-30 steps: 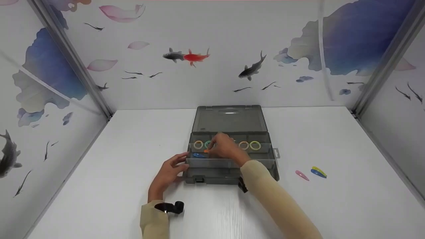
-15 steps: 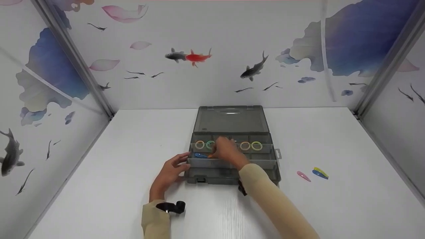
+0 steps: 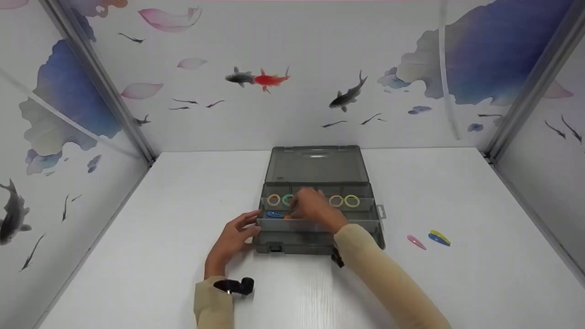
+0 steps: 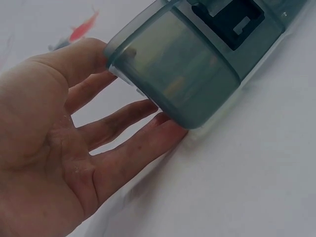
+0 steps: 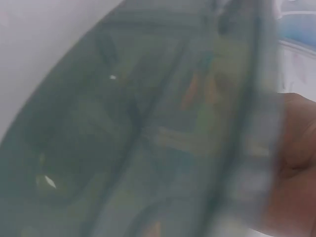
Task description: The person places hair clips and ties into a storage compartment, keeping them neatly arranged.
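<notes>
A grey see-through compartment box stands with its lid raised at the back. My left hand touches its left end with extended fingers; in the left wrist view the thumb lies at the upper edge and the other fingers against the side below. My right hand reaches into the middle row, fingertips pinching an orange hair clip, mostly hidden by the hand. Left of it in that row lies a blue hair clip. The right wrist view is blurred through the box wall.
Several coloured rings, such as a yellow one, stand in the back row. On the white table at the right lie a pink hair clip, a blue one and a yellow one. Printed panels wall in the table.
My right hand has dropped slightly, bringing the orange hair clip down into the middle row beside the blue one. The left hand keeps its place at the box.
</notes>
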The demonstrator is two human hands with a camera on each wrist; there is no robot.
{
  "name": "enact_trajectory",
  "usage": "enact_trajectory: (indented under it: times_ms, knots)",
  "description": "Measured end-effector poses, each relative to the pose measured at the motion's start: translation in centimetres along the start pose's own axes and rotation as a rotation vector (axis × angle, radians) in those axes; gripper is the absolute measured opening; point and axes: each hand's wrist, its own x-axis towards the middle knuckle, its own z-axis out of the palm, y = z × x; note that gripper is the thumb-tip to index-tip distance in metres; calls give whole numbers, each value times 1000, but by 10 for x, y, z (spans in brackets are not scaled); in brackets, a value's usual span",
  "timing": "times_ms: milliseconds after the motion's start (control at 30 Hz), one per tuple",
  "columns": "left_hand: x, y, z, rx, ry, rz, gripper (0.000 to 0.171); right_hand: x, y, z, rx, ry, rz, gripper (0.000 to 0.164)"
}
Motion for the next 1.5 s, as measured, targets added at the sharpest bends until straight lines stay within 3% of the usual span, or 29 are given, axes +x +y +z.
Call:
enact_trajectory:
  times_ms: [100, 333, 600, 767, 967, 1200, 1500]
  knots:
    - [1, 0, 1, 1, 1, 11, 50, -9, 0, -9, -13, 10, -34, 30]
    - [0, 1, 1, -25, -6, -25, 50, -41, 6, -34, 46, 54, -154, 25]
    - [-2, 2, 0, -33, -12, -22, 50, -85, 21, -58, 181, 119, -204, 30]
    - [-3, 2, 0, -19, -21, -9, 50, -109, 30, -70, 207, 185, -227, 30]
    - [-2, 4, 2, 15, 8, 6, 47, -133, 47, -80, 227, 226, -208, 30]
    - [1, 8, 5, 8, 54, -61, 41, -150, 81, -84, 222, 267, -147, 29]
    - [0, 9, 4, 8, 44, -56, 40, -162, 129, -87, 284, 266, -45, 29]
